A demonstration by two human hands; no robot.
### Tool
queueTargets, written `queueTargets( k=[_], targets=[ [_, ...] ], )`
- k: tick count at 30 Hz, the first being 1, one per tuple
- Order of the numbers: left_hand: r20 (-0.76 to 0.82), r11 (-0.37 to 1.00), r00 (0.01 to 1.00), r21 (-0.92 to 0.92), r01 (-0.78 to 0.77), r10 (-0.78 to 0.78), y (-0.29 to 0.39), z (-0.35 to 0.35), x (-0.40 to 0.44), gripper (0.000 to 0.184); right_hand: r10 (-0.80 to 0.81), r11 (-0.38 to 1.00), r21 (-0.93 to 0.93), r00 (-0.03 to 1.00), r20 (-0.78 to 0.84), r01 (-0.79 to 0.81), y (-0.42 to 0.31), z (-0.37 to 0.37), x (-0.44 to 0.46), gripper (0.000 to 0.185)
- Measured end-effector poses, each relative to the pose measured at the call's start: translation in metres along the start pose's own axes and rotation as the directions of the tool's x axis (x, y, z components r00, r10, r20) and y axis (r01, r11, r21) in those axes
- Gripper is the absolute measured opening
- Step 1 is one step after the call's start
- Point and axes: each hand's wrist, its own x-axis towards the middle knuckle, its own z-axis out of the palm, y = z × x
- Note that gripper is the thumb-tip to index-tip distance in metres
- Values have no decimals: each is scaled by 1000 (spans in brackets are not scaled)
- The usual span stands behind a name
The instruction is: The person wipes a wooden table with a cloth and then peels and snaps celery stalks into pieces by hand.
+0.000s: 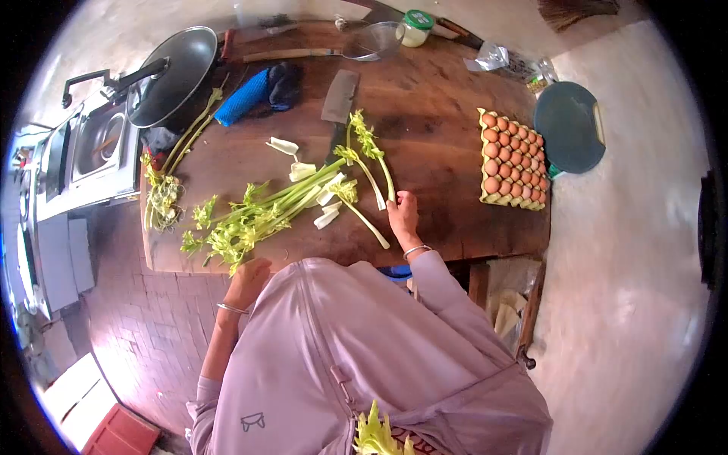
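Note:
Near the middle of the wooden table, my right hand (403,217) grips the lower end of a celery stalk (381,161), whose leafy top points away from me. My left hand (249,279) is curled at the table's front edge, beside the leaves of a celery bunch (262,214); whatever its fingers hold, if anything, is hidden. Two thinner loose stalks lie between the bunch and my right hand. Pale cut celery pieces (283,146) are scattered around. A cleaver (340,96) rests beyond the bunch, its dark handle toward me.
A tray of brown eggs (513,161) sits on the right, beside a dark round lid (569,127). Trimmings (163,200) lie at the left edge. A wok (178,72), blue cloth (244,98), strainer (371,41) and green-lidded jar (416,29) are toward the back.

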Motion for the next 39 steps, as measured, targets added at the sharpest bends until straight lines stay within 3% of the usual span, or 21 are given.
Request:
queueTargets(
  k=[4,7,9,13,15,16,17,18,19,21,23,24,25,27,28,29,30,32,34,36,39],
  targets=[
    [2,982,983,-38,184,-185,13,4,-13,22,-155,962,-220,987,46,161,4,4,13,33],
    [-45,998,998,58,35,-33,5,11,-17,22,-125,975,-164,982,144,149,9,3,24,36],
    [-38,989,999,147,-19,25,12,12,-16,21,-164,971,-160,982,91,177,24,7,34,34],
    [-23,966,997,251,-67,75,43,6,-12,20,-89,976,215,967,237,37,34,-9,49,17],
    [-25,948,987,284,-143,156,63,3,-9,21,-32,773,594,920,390,-224,-28,-75,27,14],
    [3,926,986,342,-158,168,93,-1,-8,21,-98,772,593,878,468,-229,-49,-95,17,11],
    [27,901,985,401,-169,173,130,-5,-8,23,-215,843,526,822,527,-117,-66,-110,10,14],
    [-4,794,896,465,-391,444,159,-7,-1,25,-384,856,499,814,435,136,-80,-118,-1,17],
    [-15,627,736,536,-565,677,185,-8,6,27,-552,809,447,756,352,382,-96,-123,-12,21],
    [39,390,583,708,-589,811,224,-8,15,31,-584,812,327,651,485,484,-127,-136,-29,25],
    [52,351,577,748,-563,815,240,-5,24,33,-605,796,359,618,502,488,-153,-158,-42,23],
    [158,347,706,784,-515,690,234,-6,26,28,-687,725,413,623,373,552,-156,-160,-44,21],
    [180,361,725,773,-522,664,230,-7,29,19,-754,644,449,614,235,619,-160,-166,-45,20],
    [154,416,772,769,-486,617,231,-2,21,10,-726,676,412,648,231,611,-169,-178,-43,18],
    [156,411,764,767,-493,626,233,2,18,10,-735,651,387,670,107,653,-173,-179,-44,18],
    [67,490,761,728,-479,645,236,8,16,10,-739,625,357,674,-17,695,-177,-180,-43,18],
    [-25,565,756,681,-466,654,240,14,15,11,-744,621,348,668,-22,702,-182,-181,-43,18],
    [-108,605,712,624,-495,694,245,26,10,14,-520,680,650,848,103,338,-190,-178,-47,19],
    [-233,653,643,518,-553,729,246,33,7,23,-518,610,710,855,22,351,-202,-171,-51,23],
    [-256,640,623,553,-533,739,243,34,8,23,-508,533,763,859,-55,364,-215,-163,-54,29],
    [-292,653,617,562,-507,731,232,34,5,25,-465,225,973,883,66,46,-234,-157,-60,32]
  ],
)
